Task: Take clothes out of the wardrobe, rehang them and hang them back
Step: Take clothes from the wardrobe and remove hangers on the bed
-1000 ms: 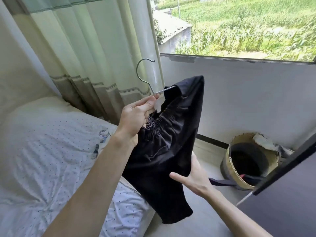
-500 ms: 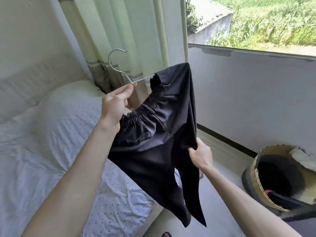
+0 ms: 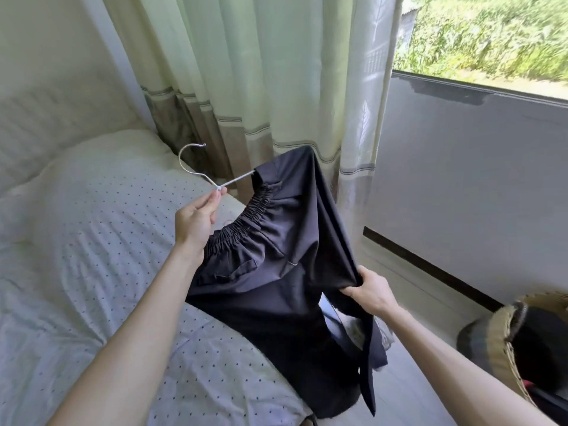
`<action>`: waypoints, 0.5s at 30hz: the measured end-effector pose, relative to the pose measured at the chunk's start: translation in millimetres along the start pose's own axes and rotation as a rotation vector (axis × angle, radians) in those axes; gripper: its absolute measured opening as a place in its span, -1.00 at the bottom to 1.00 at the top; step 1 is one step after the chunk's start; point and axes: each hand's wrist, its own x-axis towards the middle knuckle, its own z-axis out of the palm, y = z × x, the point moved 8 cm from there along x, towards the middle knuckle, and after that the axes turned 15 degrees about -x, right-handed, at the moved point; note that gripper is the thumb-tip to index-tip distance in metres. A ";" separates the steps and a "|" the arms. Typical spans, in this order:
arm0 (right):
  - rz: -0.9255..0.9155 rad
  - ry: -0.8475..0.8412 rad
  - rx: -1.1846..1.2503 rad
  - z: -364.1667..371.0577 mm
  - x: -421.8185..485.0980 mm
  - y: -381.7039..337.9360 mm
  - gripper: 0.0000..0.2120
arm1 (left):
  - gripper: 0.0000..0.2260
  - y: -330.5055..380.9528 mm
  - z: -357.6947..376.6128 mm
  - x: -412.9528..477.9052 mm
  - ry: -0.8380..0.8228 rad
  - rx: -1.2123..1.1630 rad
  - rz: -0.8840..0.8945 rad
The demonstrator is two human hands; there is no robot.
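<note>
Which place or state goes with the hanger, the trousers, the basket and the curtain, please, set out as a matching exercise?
Things:
1. hanger
2. trousers
3. basket
4. curtain

Places or states:
A. at the lower right edge of the view
B. pale green, hanging at the back
C. pinched at its neck by the left hand
D. black, gripped by the right hand

Pairs: 1-C, 2-D, 3-A, 4-B

The bed (image 3: 76, 241) lay at left, the curtain (image 3: 261, 72) behind it, the window (image 3: 491, 35) at upper right. The left hand (image 3: 196, 219) pinched the hanger (image 3: 236, 180) above the bed, the trousers (image 3: 276, 287) draped from it to the right. The right hand (image 3: 372, 290) gripped the trousers' right edge. The basket (image 3: 504, 342) stood on the floor (image 3: 408, 379) at lower right, below the window
</note>
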 end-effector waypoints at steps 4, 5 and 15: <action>0.114 -0.095 -0.154 35.0 54.9 0.8 -0.79 | -0.87 -78.0 -32.7 96.4 0.033 0.116 -0.113; 0.159 -0.088 -0.182 42.9 63.4 5.9 -0.77 | -0.86 -105.0 -41.2 114.8 0.037 0.144 -0.159; 0.317 0.003 -0.420 107.8 144.8 15.2 -0.75 | -0.79 -297.9 -101.6 236.8 0.160 0.235 -0.407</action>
